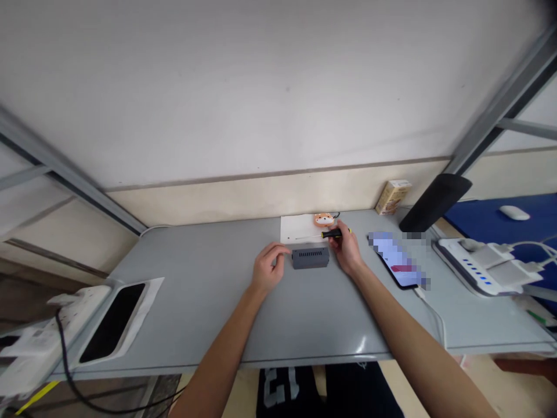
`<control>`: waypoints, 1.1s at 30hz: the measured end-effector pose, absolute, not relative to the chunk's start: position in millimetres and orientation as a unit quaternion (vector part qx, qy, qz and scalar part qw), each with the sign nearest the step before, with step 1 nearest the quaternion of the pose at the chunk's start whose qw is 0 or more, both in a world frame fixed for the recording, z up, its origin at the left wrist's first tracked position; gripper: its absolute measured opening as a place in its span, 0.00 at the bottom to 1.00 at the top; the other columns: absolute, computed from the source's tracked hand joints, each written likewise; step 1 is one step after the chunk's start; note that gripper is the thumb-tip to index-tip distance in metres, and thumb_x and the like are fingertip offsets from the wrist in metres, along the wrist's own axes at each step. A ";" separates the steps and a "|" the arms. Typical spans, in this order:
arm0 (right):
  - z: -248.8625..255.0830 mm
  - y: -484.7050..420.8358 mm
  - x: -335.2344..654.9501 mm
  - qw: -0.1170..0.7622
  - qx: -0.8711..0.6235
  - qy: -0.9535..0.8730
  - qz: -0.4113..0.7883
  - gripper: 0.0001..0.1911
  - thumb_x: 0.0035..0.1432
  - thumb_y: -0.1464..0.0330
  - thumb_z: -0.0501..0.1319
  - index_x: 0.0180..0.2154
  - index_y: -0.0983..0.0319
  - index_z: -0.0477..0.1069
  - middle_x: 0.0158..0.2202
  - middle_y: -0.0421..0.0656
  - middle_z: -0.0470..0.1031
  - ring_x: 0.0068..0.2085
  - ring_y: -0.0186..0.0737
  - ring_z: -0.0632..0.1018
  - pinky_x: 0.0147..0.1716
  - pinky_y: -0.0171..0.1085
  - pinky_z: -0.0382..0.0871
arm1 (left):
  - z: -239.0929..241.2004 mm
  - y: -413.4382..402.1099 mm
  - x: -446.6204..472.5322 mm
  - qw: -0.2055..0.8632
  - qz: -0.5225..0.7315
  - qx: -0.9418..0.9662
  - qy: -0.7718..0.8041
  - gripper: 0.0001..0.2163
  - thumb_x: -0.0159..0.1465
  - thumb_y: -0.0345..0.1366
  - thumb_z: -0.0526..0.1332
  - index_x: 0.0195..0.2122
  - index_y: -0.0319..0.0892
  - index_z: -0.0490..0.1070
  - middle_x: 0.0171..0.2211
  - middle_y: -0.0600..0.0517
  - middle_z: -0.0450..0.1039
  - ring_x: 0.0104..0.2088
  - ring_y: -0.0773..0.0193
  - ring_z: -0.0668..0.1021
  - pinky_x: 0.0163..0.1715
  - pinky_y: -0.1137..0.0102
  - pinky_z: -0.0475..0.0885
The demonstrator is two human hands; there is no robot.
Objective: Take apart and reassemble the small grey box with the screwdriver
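Observation:
A dark grey box with a row of vent slots (310,258) rests on the grey desk in front of me. At its left end is my left hand (267,268), loosely curved with the thumb apart from the fingers. The fingertips are near or against the box's edge; I cannot tell if they touch. My right hand (347,247), just right of the box, grips a screwdriver (332,233) by its black and yellow handle. The thin shaft points left over a white sheet of paper (298,223). A small dark speck (288,238) lies near the shaft's tip.
An orange and white animal-faced case (324,219) sits on the paper's right part. To the right are a lit phone (395,260) on a cable, a power strip (467,267), a black cylinder (435,202) and a small carton (392,196). A dark-screened phone (114,322) lies left.

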State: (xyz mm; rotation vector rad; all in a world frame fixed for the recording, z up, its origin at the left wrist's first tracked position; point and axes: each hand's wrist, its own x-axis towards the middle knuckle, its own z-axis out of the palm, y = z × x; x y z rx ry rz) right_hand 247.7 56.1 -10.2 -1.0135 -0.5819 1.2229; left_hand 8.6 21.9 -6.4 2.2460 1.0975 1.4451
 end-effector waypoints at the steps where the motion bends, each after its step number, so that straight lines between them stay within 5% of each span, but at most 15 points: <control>1: -11.2 55.2 246.5 0.657 -0.461 -0.277 0.528 0.22 0.55 0.47 0.66 0.32 0.59 0.72 0.23 0.37 0.71 0.20 0.31 0.66 0.19 0.34 0.57 | -6.7 23.9 5.8 0.120 0.506 0.761 0.388 0.14 0.68 0.26 0.50 0.35 0.44 0.75 0.36 0.50 0.77 0.38 0.64 0.79 0.40 0.68 0.74; 11: -15.1 50.8 240.1 0.564 -0.517 -0.479 0.430 0.24 0.61 0.45 0.61 0.39 0.59 0.75 0.31 0.41 0.78 0.29 0.38 0.71 0.31 0.36 0.63 | 2.6 75.7 -3.2 0.039 0.332 0.784 0.523 0.10 0.66 0.24 0.56 0.36 0.44 0.75 0.36 0.49 0.76 0.39 0.57 0.77 0.41 0.63 0.71; 21: -14.5 50.5 240.5 0.534 -0.520 -0.498 0.444 0.25 0.62 0.45 0.60 0.41 0.60 0.76 0.33 0.42 0.79 0.30 0.36 0.70 0.32 0.35 0.62 | -6.0 67.2 8.3 0.019 0.436 0.794 0.423 0.11 0.69 0.25 0.54 0.43 0.44 0.74 0.39 0.49 0.76 0.42 0.58 0.75 0.46 0.61 0.71; 25: -11.3 51.4 242.9 0.571 -0.514 -0.424 0.479 0.25 0.62 0.44 0.60 0.41 0.59 0.77 0.30 0.40 0.78 0.26 0.33 0.67 0.26 0.33 0.59 | 16.4 44.0 21.5 0.012 0.458 0.820 0.343 0.09 0.69 0.28 0.55 0.46 0.44 0.73 0.42 0.48 0.76 0.42 0.59 0.76 0.45 0.62 0.71; 29: -1.2 53.7 252.4 0.648 -0.497 -0.333 0.472 0.23 0.60 0.47 0.63 0.34 0.61 0.77 0.24 0.39 0.74 0.23 0.31 0.68 0.22 0.32 0.57 | 24.8 23.1 46.0 -0.011 0.348 0.900 0.262 0.12 0.68 0.37 0.61 0.51 0.44 0.73 0.47 0.46 0.76 0.46 0.56 0.77 0.47 0.60 0.72; 33: 9.0 56.8 268.1 0.721 -0.467 -0.238 0.454 0.18 0.55 0.53 0.67 0.28 0.62 0.75 0.25 0.38 0.73 0.22 0.29 0.70 0.20 0.31 0.58 | 15.8 18.8 61.4 -0.014 0.323 0.912 0.254 0.12 0.67 0.30 0.59 0.51 0.45 0.73 0.47 0.47 0.76 0.48 0.57 0.77 0.49 0.61 0.72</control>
